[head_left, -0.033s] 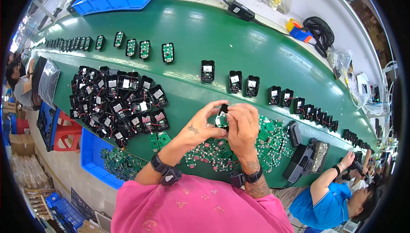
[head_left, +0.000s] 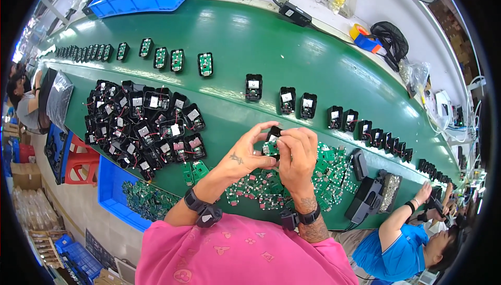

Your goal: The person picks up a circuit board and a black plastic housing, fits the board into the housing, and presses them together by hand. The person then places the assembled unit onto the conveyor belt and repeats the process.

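Note:
My left hand [head_left: 249, 150] is closed round a small black plastic housing [head_left: 274, 130], held tilted above the near part of the bench. A green circuit board [head_left: 270, 148] shows at the housing's opening. Fingers of my right hand [head_left: 297, 154] are pressed together at the board's right edge, covering part of it; whether it sits fully inside I cannot tell. Loose green circuit boards [head_left: 330, 173] lie spread beneath and beside both hands. To the left is a heap of black housings [head_left: 136, 102] with white or metal parts and red wires.
A row of black housings [head_left: 253, 86] crosses the green bench [head_left: 235, 39]; those at left bear green boards [head_left: 205, 64]. Blue bins stand at the back [head_left: 141, 0] and at lower left [head_left: 112, 180]. Right of the boards lies a black device [head_left: 364, 201]. A co-worker in blue [head_left: 396, 251] sits at right.
My right fingers have shifted very slightly at the board and housing. At right, the co-worker's hand has moved a little.

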Demonstrator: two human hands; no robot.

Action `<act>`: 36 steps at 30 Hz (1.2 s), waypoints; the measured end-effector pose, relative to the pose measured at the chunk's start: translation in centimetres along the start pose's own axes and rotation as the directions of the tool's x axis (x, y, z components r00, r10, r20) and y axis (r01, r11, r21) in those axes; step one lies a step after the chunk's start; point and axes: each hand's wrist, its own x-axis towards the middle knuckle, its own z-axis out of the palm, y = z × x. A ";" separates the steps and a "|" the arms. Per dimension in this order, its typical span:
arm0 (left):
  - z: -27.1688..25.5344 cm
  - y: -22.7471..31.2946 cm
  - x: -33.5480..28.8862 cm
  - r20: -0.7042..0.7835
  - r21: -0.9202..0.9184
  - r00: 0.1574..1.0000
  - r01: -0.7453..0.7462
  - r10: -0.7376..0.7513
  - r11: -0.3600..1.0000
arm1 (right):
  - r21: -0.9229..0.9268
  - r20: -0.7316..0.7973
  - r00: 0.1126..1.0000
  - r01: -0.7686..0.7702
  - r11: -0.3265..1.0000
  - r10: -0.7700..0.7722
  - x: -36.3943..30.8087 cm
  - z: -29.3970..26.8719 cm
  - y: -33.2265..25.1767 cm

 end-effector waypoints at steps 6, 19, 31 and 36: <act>1.2 1.4 -0.7 0.014 -0.202 0.996 0.092 -0.091 0.975 | 0.092 0.059 0.989 -0.144 0.985 0.139 0.0 -1.2 0.2; 2.0 1.9 -1.3 0.004 -0.085 1.000 0.005 -0.004 0.996 | 0.430 0.303 0.900 -0.421 0.798 0.312 -0.7 -2.1 0.6; 2.5 1.6 -1.1 -0.076 0.043 0.994 -0.074 0.078 0.996 | 0.178 0.126 0.973 -0.213 0.961 0.192 -0.5 -1.8 -0.8; 2.5 1.7 -1.5 -0.229 0.390 0.914 -0.228 0.334 0.892 | 0.047 0.106 0.974 -0.208 0.977 0.202 -0.3 -2.4 -1.1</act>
